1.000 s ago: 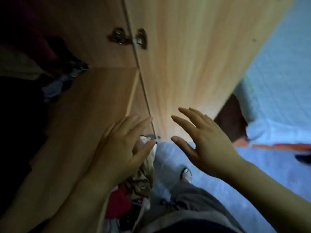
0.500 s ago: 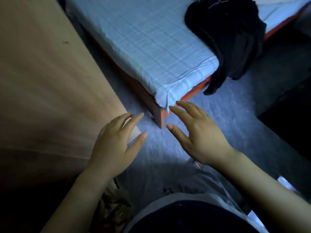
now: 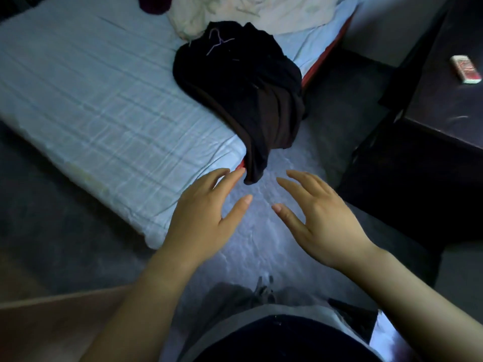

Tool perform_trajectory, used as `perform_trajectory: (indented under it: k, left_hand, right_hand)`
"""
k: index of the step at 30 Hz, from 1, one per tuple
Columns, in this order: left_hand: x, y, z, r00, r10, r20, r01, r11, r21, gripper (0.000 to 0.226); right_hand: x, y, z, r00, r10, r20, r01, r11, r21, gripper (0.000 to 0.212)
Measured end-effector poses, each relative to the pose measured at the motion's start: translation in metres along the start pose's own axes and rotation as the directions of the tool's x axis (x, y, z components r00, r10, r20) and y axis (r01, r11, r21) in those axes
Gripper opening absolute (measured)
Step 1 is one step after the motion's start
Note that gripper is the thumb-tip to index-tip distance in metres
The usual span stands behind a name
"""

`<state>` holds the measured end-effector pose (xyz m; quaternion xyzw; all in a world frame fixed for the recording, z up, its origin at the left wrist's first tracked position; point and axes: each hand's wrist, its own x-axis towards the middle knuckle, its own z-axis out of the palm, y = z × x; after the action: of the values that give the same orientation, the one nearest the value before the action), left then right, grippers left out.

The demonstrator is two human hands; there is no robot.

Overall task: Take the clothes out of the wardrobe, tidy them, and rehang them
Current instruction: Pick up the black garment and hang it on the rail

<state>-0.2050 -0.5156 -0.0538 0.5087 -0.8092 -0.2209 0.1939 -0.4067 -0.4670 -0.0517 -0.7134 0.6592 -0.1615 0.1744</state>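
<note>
**Bedside, dim room**

Black clothes (image 3: 248, 82) heaped on bed (image 3: 91, 100) corner, one end hanging over the edge; purple hanger (image 3: 218, 43) on top. Cream bedding (image 3: 248, 11) behind. Left grip (image 3: 206, 218) and right grip (image 3: 324, 220): bare, fingers spread, holding nothing. Small box (image 3: 466, 69) on dark table (image 3: 444, 105).

Black clothes (image 3: 243, 84) — pale-blue checked sheet (image 3: 104, 100) — cream blanket (image 3: 248, 11).
</note>
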Motion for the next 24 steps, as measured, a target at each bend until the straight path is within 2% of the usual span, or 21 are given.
perform_trajectory:
  k: [5,10,16,19,21,24]
  left_hand:
    - [0.093,-0.026,0.01,1.0,0.012,0.029,-0.011,1.0,-0.006,0.056]
    - [0.191,-0.084,0.005,0.993,-0.097,0.07,0.096,0.995,0.005,0.061]
    - [0.353,-0.129,-0.043,0.999,-0.04,-0.016,0.04,0.997,0.06,0.064]
    - [0.418,-0.148,-0.049,0.999,-0.03,0.011,0.029,0.995,0.096,0.065]
    - [0.448,-0.162,-0.04,0.997,-0.058,0.049,0.053,0.994,0.093,0.066]
    - [0.493,-0.188,-0.016,0.983,-0.144,0.114,0.136,0.988,0.079,0.071]
  right_hand:
    - [0.091,0.034,0.001,0.999,0.027,0.028,-0.027,1.0,0.005,0.063]
    - [0.22,0.042,-0.001,1.0,-0.012,0.024,0.011,1.0,0.012,0.066]
    - [0.385,0.047,-0.041,0.996,-0.068,-0.053,0.068,0.998,0.014,0.07]
    - [0.447,0.065,-0.045,0.997,-0.062,-0.056,0.064,0.998,0.022,0.07]
    - [0.479,0.083,-0.04,0.999,-0.044,-0.032,0.045,0.998,0.048,0.068]
    - [0.534,0.12,-0.029,0.996,-0.036,0.077,0.033,0.999,0.036,0.068]
